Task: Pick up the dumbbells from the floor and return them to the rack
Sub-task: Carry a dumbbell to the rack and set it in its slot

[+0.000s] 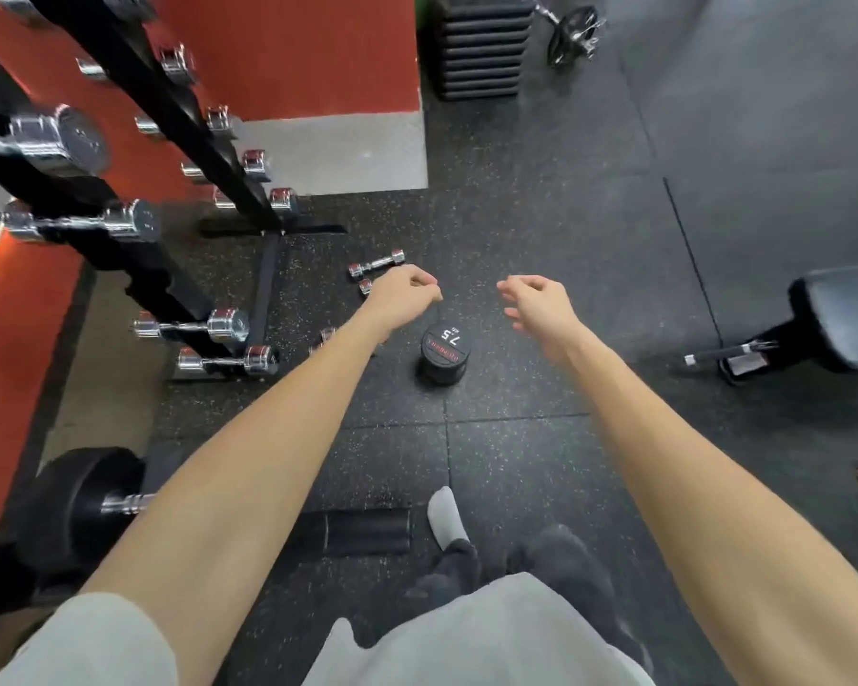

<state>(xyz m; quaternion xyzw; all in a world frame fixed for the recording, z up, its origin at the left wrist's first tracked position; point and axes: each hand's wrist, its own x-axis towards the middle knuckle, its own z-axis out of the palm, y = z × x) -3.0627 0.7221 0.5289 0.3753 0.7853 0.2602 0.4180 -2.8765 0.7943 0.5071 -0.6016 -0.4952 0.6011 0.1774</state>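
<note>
Gym floor, dumbbell rack at left, both hands extended and empty.

Left hand (401, 295): loosely curled, gripping nothing, above the rubber floor (541, 230). Right hand (536, 302): fingers half open, gripping nothing. Black dumbbell (444, 353): stands on end on the floor between and just below the two hands, top face marked 7.5. Small chrome dumbbell (376, 263): lies on the floor just beyond the left hand; a second chrome one (365, 286) is partly hidden by that hand, and another chrome end (327, 335) shows at the left forearm. Dumbbell rack (169, 116): black frame along the left edge of the floor, chrome dumbbells on its tiers. Bench (843, 319): at the right edge.
</note>
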